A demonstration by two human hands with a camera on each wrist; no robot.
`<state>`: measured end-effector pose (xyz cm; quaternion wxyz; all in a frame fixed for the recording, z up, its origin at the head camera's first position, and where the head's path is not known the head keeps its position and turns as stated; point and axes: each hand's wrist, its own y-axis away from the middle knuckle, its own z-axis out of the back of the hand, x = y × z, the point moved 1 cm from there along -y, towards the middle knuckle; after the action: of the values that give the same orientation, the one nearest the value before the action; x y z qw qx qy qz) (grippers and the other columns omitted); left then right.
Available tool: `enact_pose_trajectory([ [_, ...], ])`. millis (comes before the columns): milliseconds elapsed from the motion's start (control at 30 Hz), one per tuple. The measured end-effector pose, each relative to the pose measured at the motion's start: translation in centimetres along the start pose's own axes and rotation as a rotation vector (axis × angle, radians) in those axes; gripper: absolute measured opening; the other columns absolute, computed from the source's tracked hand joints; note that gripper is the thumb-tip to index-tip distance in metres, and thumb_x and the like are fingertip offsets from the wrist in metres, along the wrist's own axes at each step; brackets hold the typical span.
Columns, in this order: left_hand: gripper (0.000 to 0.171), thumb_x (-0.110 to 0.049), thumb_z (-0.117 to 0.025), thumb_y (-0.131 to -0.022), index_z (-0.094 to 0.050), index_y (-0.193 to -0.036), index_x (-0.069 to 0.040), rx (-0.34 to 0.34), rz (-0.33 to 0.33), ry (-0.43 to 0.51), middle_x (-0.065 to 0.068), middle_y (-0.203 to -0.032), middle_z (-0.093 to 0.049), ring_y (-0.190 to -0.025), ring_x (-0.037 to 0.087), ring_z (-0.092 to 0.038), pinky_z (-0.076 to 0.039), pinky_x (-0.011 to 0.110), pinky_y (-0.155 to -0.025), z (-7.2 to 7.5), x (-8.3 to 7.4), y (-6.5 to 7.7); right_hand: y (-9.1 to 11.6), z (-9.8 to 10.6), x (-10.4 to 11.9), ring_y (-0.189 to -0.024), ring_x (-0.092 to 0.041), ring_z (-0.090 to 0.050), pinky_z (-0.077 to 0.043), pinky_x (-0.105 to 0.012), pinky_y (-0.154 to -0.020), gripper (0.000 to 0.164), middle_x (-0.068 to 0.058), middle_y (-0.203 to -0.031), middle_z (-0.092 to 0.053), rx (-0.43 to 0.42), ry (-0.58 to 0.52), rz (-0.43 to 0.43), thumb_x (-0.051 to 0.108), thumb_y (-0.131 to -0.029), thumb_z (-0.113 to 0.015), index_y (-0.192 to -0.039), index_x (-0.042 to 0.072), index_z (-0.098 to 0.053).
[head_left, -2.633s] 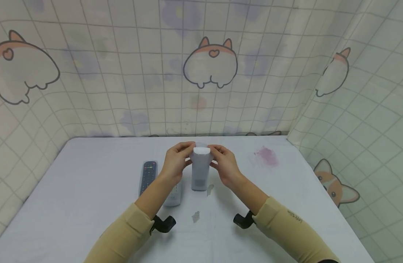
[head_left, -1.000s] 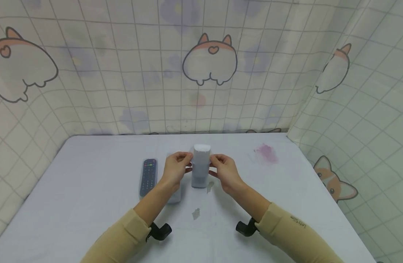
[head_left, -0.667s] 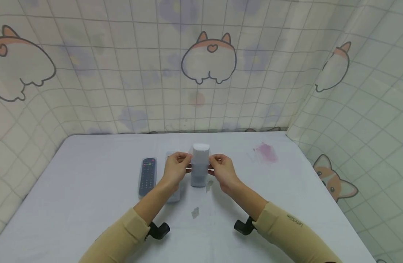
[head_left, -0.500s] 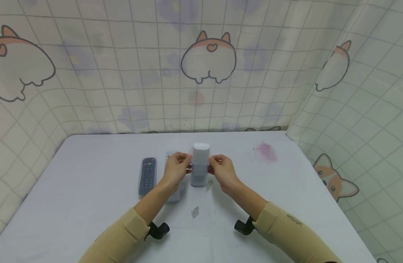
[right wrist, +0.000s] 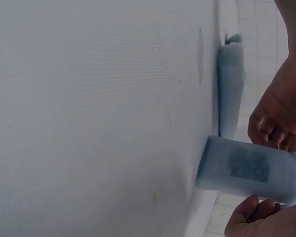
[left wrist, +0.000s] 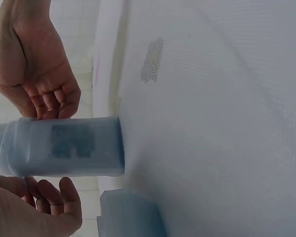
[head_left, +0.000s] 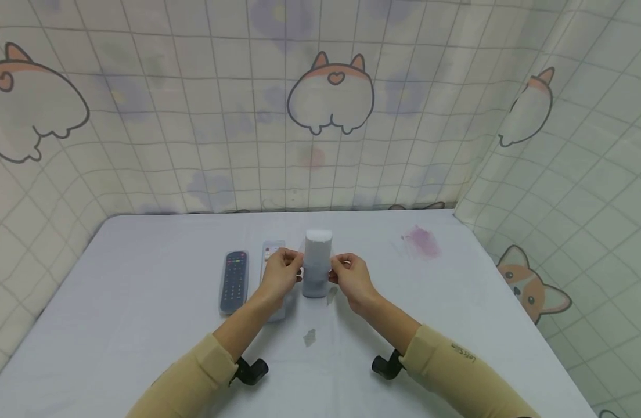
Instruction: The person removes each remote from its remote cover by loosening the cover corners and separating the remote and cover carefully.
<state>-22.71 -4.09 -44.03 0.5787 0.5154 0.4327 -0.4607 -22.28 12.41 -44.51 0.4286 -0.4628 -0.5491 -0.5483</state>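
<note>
A slim white object that looks like a remote control (head_left: 317,264) stands on end on the white table, wrapped in a translucent plastic cover (left wrist: 19,148). A dark rectangular patch shows through its lower side in both wrist views. My left hand (head_left: 278,276) pinches the cover at the left side, fingers curled. On the opposite side my right hand (head_left: 354,281) pinches it between thumb and fingers. Just left of it lies a white remote control (head_left: 276,313), partly hidden by my left hand and forearm. Farther left is a dark remote control (head_left: 234,283) in a clear cover.
The white-covered table (head_left: 143,325) ends at a patterned cloth wall (head_left: 221,116) behind and at the sides. Small grey marks (head_left: 310,337) and a pink stain (head_left: 424,241) show on the cloth. Black wrist mounts (head_left: 249,371) hang below both sleeves.
Both hands have slid down the sides of the upright remote control from its top. The translucent edge that stuck up above it has gone from there. The lying remote controls have not moved.
</note>
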Motion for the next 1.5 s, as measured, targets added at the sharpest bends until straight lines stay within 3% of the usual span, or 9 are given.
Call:
enact_pose_trajectory([
  [233, 0.018, -0.013, -0.051, -0.109, -0.056, -0.119, 0.002, 0.009, 0.005, -0.015, 0.014, -0.103, -0.056, -0.092, 0.025, -0.056, -0.055, 0.041, -0.088, 0.0, 0.3, 0.0, 0.0, -0.1, -0.2, -0.081, -0.017, -0.057, -0.055, -0.030, -0.080, 0.016, -0.009, -0.091, -0.057, 0.004, -0.041, -0.038, 0.006, -0.108, -0.050, -0.117, -0.008, -0.052],
  [433, 0.024, -0.018, -0.052, -0.110, -0.056, -0.122, 0.002, 0.021, 0.009, 0.008, 0.014, -0.111, -0.059, -0.094, 0.024, -0.055, -0.055, 0.036, -0.087, -0.1, 0.6, 0.2, 0.1, 0.5, -0.1, -0.088, -0.019, -0.056, -0.055, -0.034, -0.086, 0.026, -0.012, -0.102, -0.057, 0.040, -0.063, -0.096, 0.012, -0.109, -0.052, -0.124, -0.009, -0.054],
  [700, 0.027, -0.021, -0.054, -0.108, -0.058, -0.123, 0.001, -0.022, -0.001, 0.028, 0.013, -0.112, -0.062, -0.093, 0.023, -0.055, -0.051, 0.032, -0.080, -0.4, 0.4, 0.3, 0.6, 1.1, 0.3, -0.085, -0.018, -0.052, -0.054, -0.036, -0.086, 0.034, -0.006, -0.091, -0.054, 0.131, -0.115, -0.186, 0.031, -0.108, -0.056, -0.105, -0.003, -0.060],
  [833, 0.034, -0.023, -0.054, -0.109, -0.058, -0.130, 0.003, -0.011, 0.007, 0.067, 0.015, -0.117, -0.063, -0.090, 0.020, -0.056, -0.054, 0.032, -0.082, -0.3, 0.4, 0.3, 0.8, 1.1, 0.7, -0.088, -0.019, -0.052, -0.056, -0.034, -0.083, 0.037, -0.007, -0.098, -0.055, 0.127, -0.129, -0.179, 0.033, -0.107, -0.058, -0.112, -0.003, -0.062],
  [967, 0.041, -0.028, -0.052, -0.110, -0.058, -0.135, 0.004, 0.021, 0.037, 0.103, 0.015, -0.120, -0.061, -0.089, 0.019, -0.057, -0.052, 0.035, -0.088, 0.0, 0.6, 0.4, 0.8, 1.0, 0.9, -0.091, -0.020, -0.054, -0.057, -0.035, -0.084, 0.039, -0.009, -0.104, -0.055, 0.114, -0.149, -0.192, 0.031, -0.106, -0.059, -0.122, -0.005, -0.060],
  [1233, 0.054, -0.038, -0.055, -0.108, -0.055, -0.138, 0.007, 0.052, 0.149, 0.194, 0.013, -0.120, -0.059, -0.100, 0.021, -0.058, -0.048, 0.038, -0.102, 0.2, 0.5, 1.1, 0.6, 0.6, 1.1, -0.088, -0.018, -0.055, -0.058, -0.031, -0.078, 0.035, -0.008, -0.100, -0.055, 0.069, -0.199, -0.210, 0.023, -0.106, -0.061, -0.123, -0.007, -0.059],
  [1500, 0.038, -0.022, -0.062, -0.105, -0.062, -0.123, 0.011, 0.099, 0.208, 0.346, 0.007, -0.104, -0.060, -0.089, 0.016, -0.059, -0.052, 0.032, -0.096, 0.6, 0.6, 1.1, 0.5, 0.4, 1.0, -0.080, -0.017, -0.054, -0.056, -0.031, -0.073, 0.024, -0.006, -0.087, -0.056, 0.042, -0.247, -0.239, 0.017, -0.106, -0.060, -0.110, -0.006, -0.065],
])
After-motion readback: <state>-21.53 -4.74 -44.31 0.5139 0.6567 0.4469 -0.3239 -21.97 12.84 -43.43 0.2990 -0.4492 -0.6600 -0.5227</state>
